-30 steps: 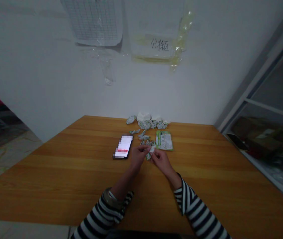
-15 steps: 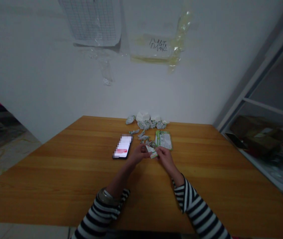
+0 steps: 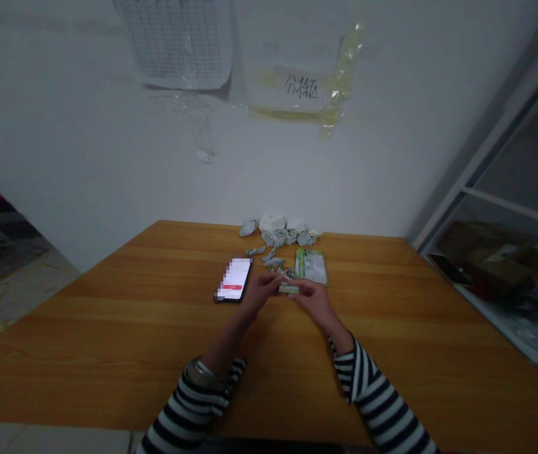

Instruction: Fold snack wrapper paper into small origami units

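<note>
Between my two hands is a small white piece with a green edge (image 3: 289,288), which looks like a little paper packet; its exact kind is too small to make out. My left hand (image 3: 263,291) pinches its left end, and my right hand (image 3: 313,296) grips the right end with bent fingers. Just beyond my fingertips lie several small crumpled green-and-white wrappers (image 3: 273,260). A flat green-and-white printed packet (image 3: 311,265) rests behind my right hand. To the left of my left hand lies a phone (image 3: 234,279) with its screen lit.
Crumpled white paper (image 3: 272,222) and patterned wrapper balls (image 3: 275,237) sit along the back of the wooden table (image 3: 131,328), against the wall. A taped sign (image 3: 301,86) hangs above. Shelving with boxes (image 3: 500,258) stands on the right.
The small white-and-green piece has turned from slanted to nearly level. My hands have drawn slightly closer together, with the right fingers now reaching across its top. The phone and wrappers stay put.
</note>
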### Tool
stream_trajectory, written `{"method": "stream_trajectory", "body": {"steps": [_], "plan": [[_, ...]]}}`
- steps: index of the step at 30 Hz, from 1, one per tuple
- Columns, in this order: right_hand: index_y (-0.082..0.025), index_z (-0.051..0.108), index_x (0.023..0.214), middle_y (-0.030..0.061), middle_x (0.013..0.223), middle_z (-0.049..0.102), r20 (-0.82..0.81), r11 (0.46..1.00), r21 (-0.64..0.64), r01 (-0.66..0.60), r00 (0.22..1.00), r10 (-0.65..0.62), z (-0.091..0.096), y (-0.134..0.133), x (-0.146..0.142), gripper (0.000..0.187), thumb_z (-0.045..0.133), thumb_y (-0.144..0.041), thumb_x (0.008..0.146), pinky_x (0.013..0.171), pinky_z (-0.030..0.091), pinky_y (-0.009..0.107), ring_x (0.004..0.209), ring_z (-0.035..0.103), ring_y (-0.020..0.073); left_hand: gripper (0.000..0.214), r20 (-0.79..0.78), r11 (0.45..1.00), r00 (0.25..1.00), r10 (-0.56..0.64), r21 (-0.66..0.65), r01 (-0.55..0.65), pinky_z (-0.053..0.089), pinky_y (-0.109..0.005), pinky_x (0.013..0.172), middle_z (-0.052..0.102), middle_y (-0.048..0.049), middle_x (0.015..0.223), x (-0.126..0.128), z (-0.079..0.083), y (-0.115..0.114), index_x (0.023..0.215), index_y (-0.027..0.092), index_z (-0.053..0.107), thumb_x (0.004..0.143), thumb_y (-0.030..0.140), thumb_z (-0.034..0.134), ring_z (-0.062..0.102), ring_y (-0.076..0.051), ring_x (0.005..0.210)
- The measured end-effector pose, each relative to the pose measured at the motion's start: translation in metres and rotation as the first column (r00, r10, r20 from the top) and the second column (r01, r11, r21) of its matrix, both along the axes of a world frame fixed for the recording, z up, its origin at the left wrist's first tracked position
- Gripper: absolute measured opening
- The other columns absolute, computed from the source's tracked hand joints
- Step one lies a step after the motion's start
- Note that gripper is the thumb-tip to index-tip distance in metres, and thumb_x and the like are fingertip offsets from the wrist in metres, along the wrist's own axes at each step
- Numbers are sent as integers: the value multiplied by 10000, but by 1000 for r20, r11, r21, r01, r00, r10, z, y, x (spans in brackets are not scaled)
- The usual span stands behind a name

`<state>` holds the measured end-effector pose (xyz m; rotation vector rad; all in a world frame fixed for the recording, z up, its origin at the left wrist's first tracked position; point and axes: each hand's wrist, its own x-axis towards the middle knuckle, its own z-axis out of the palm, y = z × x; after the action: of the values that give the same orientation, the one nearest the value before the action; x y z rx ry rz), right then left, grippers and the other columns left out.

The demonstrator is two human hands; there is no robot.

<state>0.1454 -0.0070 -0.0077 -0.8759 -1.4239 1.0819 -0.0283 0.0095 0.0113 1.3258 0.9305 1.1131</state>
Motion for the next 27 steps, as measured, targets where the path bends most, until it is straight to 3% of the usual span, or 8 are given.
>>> {"method": "stream_trajectory", "body": {"steps": [4,7,10,14,21,24,27], "plan": [[-173,719,721,27,598,710,-111,986,-83,142,982,-151,-8,7,1,262,756,-430,682,512,494,263,500,609,148,359,-14,994,997,-74,79,75,504,-297,726,727,-54,767,7,3,-3,892,132,736,636,378,788,651,-177,719],[-185,620,612,-2,511,667,-174,979,-114,166,967,-184,-9,8,0,316,776,-455,659,452,460,236,434,577,129,271,-47,993,999,-4,116,9,512,-304,718,733,-53,733,13,1,-6,784,138,739,619,344,799,655,-189,712],[-197,566,594,10,561,698,-224,983,-141,117,963,-147,-6,4,-3,355,796,-463,644,489,496,256,480,622,147,218,-73,985,991,117,137,-106,504,-281,655,719,-37,670,15,-1,-8,680,151,730,691,368,748,640,-175,652],[-191,613,646,34,654,726,-229,986,-136,93,966,-122,-1,0,-8,329,777,-474,679,574,540,291,572,663,166,222,18,977,979,203,69,-203,512,-290,676,739,-41,708,19,-3,-10,725,152,754,671,366,772,656,-183,669],[-193,626,701,11,620,702,-294,973,-178,148,935,-196,-8,-2,-16,290,789,-432,686,557,534,270,554,657,146,281,142,970,960,243,-69,-235,514,-302,687,734,-65,716,27,-11,-13,740,117,748,628,368,806,648,-177,659],[-188,637,698,17,629,712,-315,969,-217,120,931,-186,-9,-1,-14,291,801,-427,670,569,543,276,569,669,154,267,86,975,971,221,-24,-220,511,-315,702,729,-63,731,23,-14,-9,762,127,751,659,371,781,645,-186,677],[-172,641,702,45,685,740,-373,957,-285,60,913,-168,-7,-1,-10,312,810,-431,655,590,547,274,606,685,160,199,-66,975,980,190,133,-180,500,-324,732,714,-55,758,15,-9,-4,759,156,756,673,335,768,636,-198,724]]}}
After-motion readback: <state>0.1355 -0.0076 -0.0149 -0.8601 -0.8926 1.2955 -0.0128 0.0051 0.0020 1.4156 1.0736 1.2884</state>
